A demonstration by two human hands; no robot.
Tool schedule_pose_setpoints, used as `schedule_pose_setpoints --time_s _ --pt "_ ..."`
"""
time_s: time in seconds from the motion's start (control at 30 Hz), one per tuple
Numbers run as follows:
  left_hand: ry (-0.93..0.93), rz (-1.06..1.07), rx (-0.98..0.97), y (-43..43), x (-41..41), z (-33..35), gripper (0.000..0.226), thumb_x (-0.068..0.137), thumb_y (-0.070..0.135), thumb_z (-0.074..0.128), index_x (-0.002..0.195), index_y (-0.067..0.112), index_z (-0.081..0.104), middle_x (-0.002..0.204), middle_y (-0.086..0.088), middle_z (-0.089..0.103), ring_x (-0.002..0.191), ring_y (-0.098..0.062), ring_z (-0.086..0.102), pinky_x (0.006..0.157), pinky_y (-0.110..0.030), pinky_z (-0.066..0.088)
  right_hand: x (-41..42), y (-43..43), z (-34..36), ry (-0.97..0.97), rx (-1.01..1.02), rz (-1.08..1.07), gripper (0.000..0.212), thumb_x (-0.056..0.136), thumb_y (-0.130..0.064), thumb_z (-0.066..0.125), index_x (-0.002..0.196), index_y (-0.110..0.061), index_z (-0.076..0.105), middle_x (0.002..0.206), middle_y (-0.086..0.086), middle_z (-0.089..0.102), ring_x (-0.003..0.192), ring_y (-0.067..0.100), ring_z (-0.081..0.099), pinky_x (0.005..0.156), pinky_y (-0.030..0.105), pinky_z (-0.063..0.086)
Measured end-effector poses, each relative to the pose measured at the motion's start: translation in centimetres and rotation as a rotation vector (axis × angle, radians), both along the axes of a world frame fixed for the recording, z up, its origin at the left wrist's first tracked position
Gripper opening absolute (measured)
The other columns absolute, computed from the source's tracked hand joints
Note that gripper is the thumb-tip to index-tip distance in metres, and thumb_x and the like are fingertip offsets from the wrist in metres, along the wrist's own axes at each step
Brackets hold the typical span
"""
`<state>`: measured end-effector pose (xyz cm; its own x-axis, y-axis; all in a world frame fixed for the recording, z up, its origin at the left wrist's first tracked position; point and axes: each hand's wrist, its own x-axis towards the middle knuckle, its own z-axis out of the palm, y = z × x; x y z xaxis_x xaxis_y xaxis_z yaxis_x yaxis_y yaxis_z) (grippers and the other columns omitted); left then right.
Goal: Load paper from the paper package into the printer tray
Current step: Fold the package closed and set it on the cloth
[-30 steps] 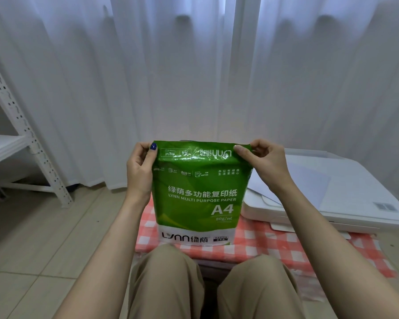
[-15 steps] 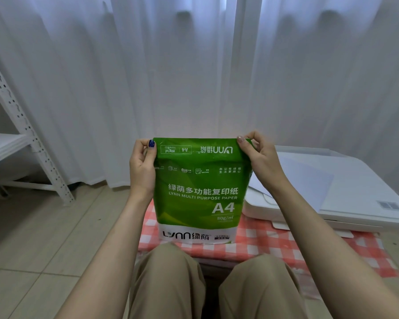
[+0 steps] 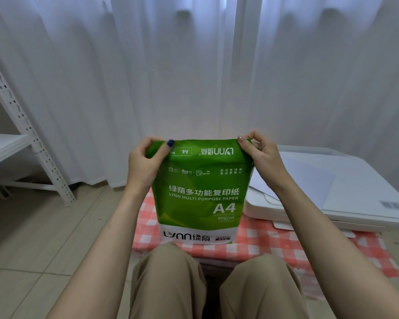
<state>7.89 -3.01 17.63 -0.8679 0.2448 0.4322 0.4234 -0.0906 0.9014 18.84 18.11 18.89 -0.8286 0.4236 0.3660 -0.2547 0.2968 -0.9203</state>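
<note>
White sheer curtain [image 3: 194, 65] is filling the upper half of the frame as a seated person is getting ready to open a ream of copy paper. At right of centre a white printer [image 3: 364, 180] is sitting on a red-and-white checked cloth [image 3: 274, 240], with a loose sheet [image 3: 309, 180] lying across its lid; its tray is not plainly showing. The green paper package [image 3: 198, 192] is standing upright in the centre of the frame, just left of the printer. Its lower edge is seemingly resting on the cloth beyond the person's knees, probably so that the weight is carried while the top is worked. No paper is out of it yet.

The left hand [image 3: 143, 162] is pinching the upper left corner of the wrapper, thumb in front and fingers curled behind. The right hand [image 3: 263, 157] is gripping the upper right corner the same way, its thumb hooked over the top edge. The grip looks aimed at parting the sealed flap.

Compared with half a second ago, the left corner is being drawn outward and is creasing under the thumb. Before, that edge was lying flat. The package and printer are otherwise keeping their places.
</note>
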Motion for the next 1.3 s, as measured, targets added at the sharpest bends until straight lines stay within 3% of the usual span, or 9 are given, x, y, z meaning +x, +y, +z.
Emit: schedule_pose_setpoints --time_s 0.13,0.33,0.57,0.73,0.83,0.93,1.0,1.1,1.3 --pt "0.037 -0.125 -0.198 -0.9 -0.5 0.9 0.008 0.078 0.013 0.072 0.071 0.016 0.068 0.073 -0.001 0.066 0.062 -0.003 0.063 0.057 -0.017 0.05 0.1 0.2 -0.2 -0.011 0.007 0.015 0.023 0.096 -0.023 0.05 0.074 -0.014 0.048 0.072 0.006 0.056 0.06 0.005 0.052 0.053 0.011 0.04" --pt "-0.028 -0.048 -0.068 -0.4 0.2 0.6 0.016 0.082 0.01 0.068 0.068 0.016 0.062 0.051 0.015 0.067 0.049 0.003 0.061 0.047 -0.011 0.048 0.4 -0.1 -0.2 0.019 0.008 -0.009 0.024 0.095 -0.021 0.052 0.072 -0.018 0.05 0.066 0.0 0.058 0.057 0.002 0.054 0.053 0.012 0.041" --pt "-0.066 0.074 -0.027 0.3 0.0 0.3 0.021 0.076 0.018 0.076 0.066 0.019 0.057 0.057 0.011 0.067 0.05 0.002 0.061 0.05 -0.015 0.048 0.1 -0.3 -0.4 0.016 0.031 -0.15 0.024 0.088 -0.028 0.062 0.069 -0.017 0.054 0.059 -0.003 0.059 0.061 0.013 0.054 0.061 0.025 0.041" --pt "-0.022 0.21 -0.161 0.4 -0.3 0.2 0.019 0.076 0.031 0.075 0.07 0.025 0.058 0.073 0.002 0.066 0.067 -0.013 0.062 0.065 -0.031 0.051 -0.8 -0.3 -0.3 -0.023 0.158 -0.326 0.023 0.082 -0.028 0.068 0.066 -0.021 0.054 0.091 0.003 0.052 0.072 0.018 0.053 0.061 0.019 0.039" --pt "0.002 0.259 -0.199 0.6 -0.2 0.1 0.017 0.078 0.033 0.072 0.085 0.022 0.061 0.081 -0.002 0.068 0.077 -0.017 0.066 0.072 -0.034 0.053 -1.1 -0.1 -0.2 -0.079 0.213 -0.395 0.022 0.08 -0.029 0.07 0.071 -0.016 0.056 0.097 0.003 0.049 0.079 0.017 0.054 0.065 0.017 0.038" --pt "0.043 0.3 -0.269 0.6 -0.3 0.2 0.031 0.082 0.032 0.068 0.109 0.02 0.059 0.081 0.004 0.06 0.086 -0.014 0.06 0.077 -0.027 0.044 -1.3 0.0 -0.4 -0.126 0.215 -0.429 0.027 0.078 -0.032 0.071 0.066 -0.016 0.054 0.096 0.01 0.058 0.08 0.018 0.055 0.065 0.021 0.037" --pt "0.051 0.347 -0.32 0.4 -0.5 0.3 0.04 0.083 0.028 0.067 0.119 0.018 0.054 0.09 0.003 0.053 0.094 -0.009 0.052 0.085 -0.023 0.036 -1.5 -0.1 -0.4 -0.146 0.202 -0.437 0.029 0.075 -0.034 0.072 0.062 -0.018 0.052 0.096 0.014 0.062 0.08 0.019 0.057 0.066 0.022 0.038" --pt "0.037 0.346 -0.315 0.2 -0.6 0.3 0.035 0.083 0.021 0.067 0.115 0.016 0.056 0.099 0.0 0.055 0.099 -0.008 0.051 0.088 -0.024 0.041 -1.4 -0.2 -0.3 -0.175 0.172 -0.454 0.031 0.072 -0.031 0.076 0.057 -0.024 0.05 0.095 0.01 0.058 0.08 0.016 0.055 0.072 0.024 0.039" --pt "0.168 0.308 -0.444 0.2 -0.4 0.9 0.019 0.086 0.007 0.057 0.102 0.012 0.066 0.113 -0.007 0.063 0.105 -0.016 0.058 0.088 -0.02 0.038 -1.5 0.6 -0.4 -0.287 -0.162 -0.329 0.028 0.066 -0.022 0.08 0.06 -0.017 0.053 0.084 0.001 0.064 0.087 0.02 0.061 0.077 0.034 0.049"
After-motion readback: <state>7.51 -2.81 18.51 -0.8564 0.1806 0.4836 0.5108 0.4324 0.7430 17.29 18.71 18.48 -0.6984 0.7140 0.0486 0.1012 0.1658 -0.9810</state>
